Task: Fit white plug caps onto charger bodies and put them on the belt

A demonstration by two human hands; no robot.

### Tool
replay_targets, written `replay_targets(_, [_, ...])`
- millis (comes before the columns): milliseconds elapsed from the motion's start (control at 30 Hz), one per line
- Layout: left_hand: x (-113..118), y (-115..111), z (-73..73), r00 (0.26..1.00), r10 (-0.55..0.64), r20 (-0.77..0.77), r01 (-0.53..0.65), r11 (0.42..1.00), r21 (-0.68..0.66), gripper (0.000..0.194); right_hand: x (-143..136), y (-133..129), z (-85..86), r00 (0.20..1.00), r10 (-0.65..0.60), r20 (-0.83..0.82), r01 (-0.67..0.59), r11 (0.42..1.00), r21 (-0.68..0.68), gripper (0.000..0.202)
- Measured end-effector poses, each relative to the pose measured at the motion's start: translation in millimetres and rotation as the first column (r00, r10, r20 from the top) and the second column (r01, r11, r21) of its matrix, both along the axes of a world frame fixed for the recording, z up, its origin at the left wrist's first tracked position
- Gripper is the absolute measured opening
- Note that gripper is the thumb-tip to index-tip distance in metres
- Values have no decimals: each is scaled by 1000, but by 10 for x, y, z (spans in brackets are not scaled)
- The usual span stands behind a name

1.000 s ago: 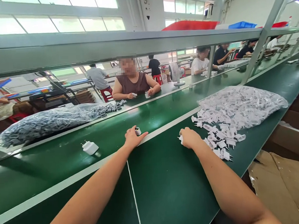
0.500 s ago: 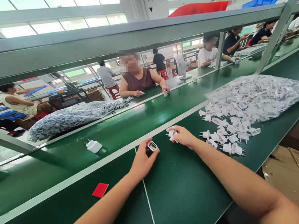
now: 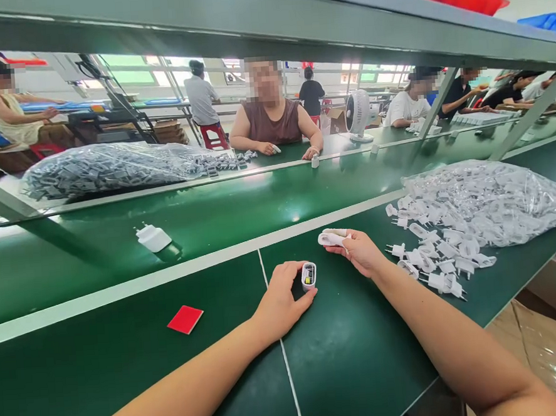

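Note:
Between the thumb and fingers of my left hand (image 3: pixel 286 298) is a white charger housing (image 3: pixel 309 276), its open end facing up with dark and yellow parts visible inside. To the right and slightly farther off, my right hand (image 3: pixel 356 248) pinches a white plug cover (image 3: pixel 332 239). A small gap separates the two pieces. Right of my right hand lie many loose white plug covers (image 3: pixel 445 254) with metal pins, spilling from a clear plastic bag (image 3: pixel 498 197). White coverings sit on some of my right fingertips.
A red square (image 3: pixel 185 319) lies left of my left forearm. Past the pale rail (image 3: pixel 206 267), a white charger (image 3: pixel 153 238) rests on the green belt (image 3: pixel 222 217). A co-worker (image 3: pixel 272 120) sits opposite, near a bag of grey parts (image 3: pixel 110 171). A shelf beam (image 3: pixel 248 34) crosses overhead.
The plug cover in my right hand has turned, its rounded ring now facing me instead of its pins pointing left. My view has shifted; the left hand keeps its hold on the housing.

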State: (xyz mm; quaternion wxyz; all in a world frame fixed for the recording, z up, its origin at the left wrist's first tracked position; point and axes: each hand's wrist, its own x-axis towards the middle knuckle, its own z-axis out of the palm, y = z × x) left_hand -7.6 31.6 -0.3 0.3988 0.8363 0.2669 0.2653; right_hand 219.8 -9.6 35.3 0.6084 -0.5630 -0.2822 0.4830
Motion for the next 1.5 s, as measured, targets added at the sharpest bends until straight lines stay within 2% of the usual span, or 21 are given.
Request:
replay_targets(100, [-15,-15,42,995,-98,10,98,995,-11,48,14,-7,11,999,-13,-52,16,999,42,9])
replay_targets(200, [-8,-20,59,998,-62,7,63,995,-73,51,12,-30,15,999,28,-45,-25,997,67,12])
replay_targets(333, [11,-8,65,1000,-17,0,17,996,-89,33,-10,-65,35,993,62,-98,-51,993,109,42])
replay_targets(400, [11,-1,65,1000,-30,3,30,997,-65,29,-22,-77,47,989,83,-122,-71,992,103,49])
replay_targets(567, [0,3,63,998,-64,3,64,998,-29,27,-36,-102,59,987,147,-64,-144,988,51,48])
replay_targets(800, [6,14,51,997,-71,20,71,997,5,26,-32,-83,2,995,84,60,-88,994,60,40])
replay_targets(900, [12,13,66,993,-104,48,103,994,20,26,-56,-76,-7,996,71,45,-74,994,86,35])
replay_targets(1033, [1,14,87,993,-107,59,106,994,15,27,-103,-88,7,993,118,0,-117,985,130,40])
replay_targets(1200, [-11,21,90,995,-101,23,102,994,-45,30,-140,-109,35,983,181,-3,-180,979,98,41])
replay_targets(1333, [-6,25,74,995,-99,24,100,994,-39,29,-153,-108,38,984,178,2,-177,979,101,39])
replay_targets(1433, [-6,23,64,994,-100,47,101,995,-15,27,-151,-108,46,987,158,-3,-156,979,130,49])
replay_targets(1500, [-7,18,61,993,-103,59,103,995,-11,26,-142,-120,63,987,151,53,-156,981,116,51])
